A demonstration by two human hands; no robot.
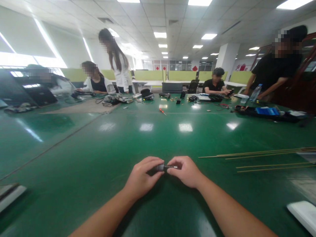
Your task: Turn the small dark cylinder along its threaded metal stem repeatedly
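Note:
Low over the green table (108, 158), my two hands almost meet in front of me. The fingers and thumb of my left hand (144, 174) are closed around a small grey cylinder (160, 167), partly covered by them. A thin dark rod (167, 167) sticks out from its right side, in line with it. My right hand (186, 170) pinches this rod between thumb and fingers, and a bright end shows among the fingertips. Whether cylinder and rod are one piece, and of what kind, I cannot tell.
Several thin brass-coloured rods (261, 153) lie to the right. A white object (303, 214) sits at the near right, a white-edged one (12, 196) at the near left. Farther off lie an orange-handled screwdriver (161, 111), a bottle (255, 92) and cluttered parts, with several people around the table.

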